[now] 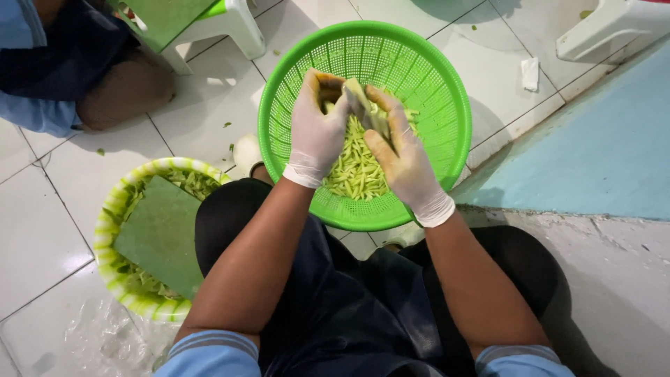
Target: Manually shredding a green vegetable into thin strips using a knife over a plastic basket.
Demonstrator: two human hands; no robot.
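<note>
Both gloved hands meet over the middle of a round green perforated basket [447, 98] that stands on the tiled floor [42, 230] just beyond the person's knees. The left hand [317, 129] curls closed around the far end of a pale green fruit piece [357, 94], its fingers wrapped over the top so that only a small part of the piece shows. The right hand [401, 160] comes in from the near right, its fingers closed along a slim blade-like tool [373, 119]; the tool is partly hidden, and I cannot tell its exact kind.

The relation that matters is between piece and tool. The piece lies at the far left of the two grips, held high, and its long axis runs from far left down toward near right, roughly in line with the tool. The right hand sits nearer the body, the left farther out, and the two touch at the fingertips.

Directly below them lies a heap of pale green strips [356, 174] on the basket's near floor. At the near left stands a striped green-and-white basin [105, 230] with peelings and a flat green board [162, 234] resting in it. Another person's knee [122, 91] shows at the far left, beside a white stool [230, 24].
</note>
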